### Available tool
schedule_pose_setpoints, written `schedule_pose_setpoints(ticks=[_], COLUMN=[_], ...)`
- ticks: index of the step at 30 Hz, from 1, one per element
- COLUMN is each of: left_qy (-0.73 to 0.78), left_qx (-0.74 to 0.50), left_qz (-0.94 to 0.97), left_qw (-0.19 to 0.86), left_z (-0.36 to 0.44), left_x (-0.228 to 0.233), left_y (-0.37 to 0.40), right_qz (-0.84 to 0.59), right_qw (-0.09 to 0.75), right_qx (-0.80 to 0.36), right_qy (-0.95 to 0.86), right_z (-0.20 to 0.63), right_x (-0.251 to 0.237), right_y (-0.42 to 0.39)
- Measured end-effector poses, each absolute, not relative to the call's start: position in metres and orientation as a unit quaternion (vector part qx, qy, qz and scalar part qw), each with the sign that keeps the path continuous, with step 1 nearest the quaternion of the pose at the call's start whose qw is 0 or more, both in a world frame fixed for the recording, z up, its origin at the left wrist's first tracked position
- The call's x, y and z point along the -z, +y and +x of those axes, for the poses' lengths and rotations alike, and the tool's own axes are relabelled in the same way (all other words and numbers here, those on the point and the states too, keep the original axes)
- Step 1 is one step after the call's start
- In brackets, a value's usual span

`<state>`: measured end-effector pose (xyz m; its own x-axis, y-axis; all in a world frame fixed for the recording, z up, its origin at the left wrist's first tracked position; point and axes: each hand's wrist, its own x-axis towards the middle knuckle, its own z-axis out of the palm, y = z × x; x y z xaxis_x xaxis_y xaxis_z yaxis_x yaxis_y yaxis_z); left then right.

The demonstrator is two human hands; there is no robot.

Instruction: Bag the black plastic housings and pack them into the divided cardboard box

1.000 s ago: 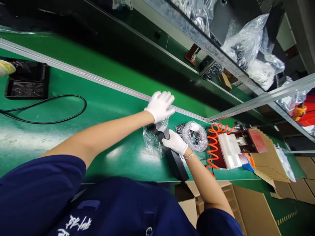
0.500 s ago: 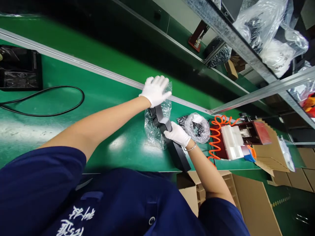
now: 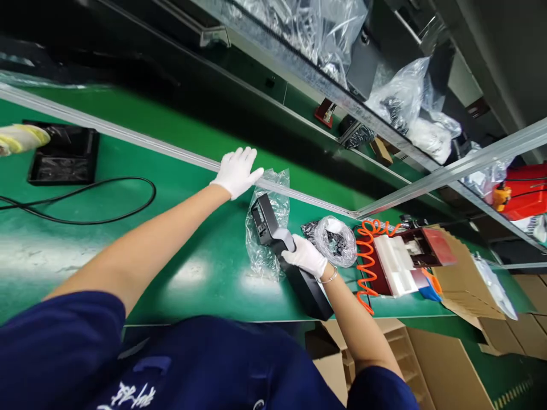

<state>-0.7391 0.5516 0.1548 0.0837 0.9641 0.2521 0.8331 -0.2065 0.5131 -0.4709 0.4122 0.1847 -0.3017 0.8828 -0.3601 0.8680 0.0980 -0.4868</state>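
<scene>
Right hand: from my remote seat I see the white-gloved right hand [image 3: 305, 256] clamped on the bent middle of the black device [image 3: 304, 287], a bracelet [image 3: 329, 277] at its wrist.
Black device: it slants under that hand, its slotted end pointing up and away between the two hands, its long body running down from the grip toward the near edge of the desk [image 3: 200, 296].
Left hand: I see the gloved left hand [image 3: 238, 172] flat, fingers apart, holding nothing, over the metal rail [image 3: 179, 150] behind the desk; I cannot tell whether it presses on the rail.
Both hands: well apart from each other.
Clear wrap: a crumpled plastic bag [image 3: 258, 259] lies under the device's slotted end, just beside the left hand's thumb.
Right of the right hand: I find a bag of dark parts [image 3: 339, 244] near it, then an orange coiled hose [image 3: 366, 265], white trays [image 3: 395, 265] and cardboard sheets [image 3: 461, 273].
Left of the left hand: a looped black cable [image 3: 119, 219] and, farther off, a black open case [image 3: 64, 169].
Above the hands: a shelf [image 3: 333, 80] carrying plastic-wrapped goods [image 3: 399, 97].
Below the right hand: an open cardboard box [image 3: 448, 364], past the desk edge.
</scene>
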Motion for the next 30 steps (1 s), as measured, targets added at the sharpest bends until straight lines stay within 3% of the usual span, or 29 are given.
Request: schedule_pose_setpoints(ticks=[6,13,16,23,30], left_qy=[0.428,0.295,0.269,0.282,0.262], left_qx=[-0.440,-0.524,-0.573,-0.620,-0.664], left_qz=[0.649,0.366,0.203,0.034,-0.024], left_qw=[0.449,0.710,0.747,0.731,0.700], left_z=[-0.731,-0.683,-0.668,-0.672,-0.692], left_x=[-0.164,-0.170,-0.176,-0.205,-0.204], left_y=[0.456,0.402,0.394,0.398,0.411], right_qz=[-0.576,-0.576,-0.572,-0.547,-0.641], right_qw=[0.081,0.097,0.117,0.313,0.463], right_qx=[-0.269,-0.240,-0.250,-0.384,-0.324], right_qy=[-0.768,-0.775,-0.772,-0.675,-0.519], right_z=[-0.464,-0.470,-0.468,-0.402,-0.356], right_x=[-0.228,-0.240,-0.240,-0.229,-0.192], right_y=[0.379,0.357,0.350,0.313,0.276])
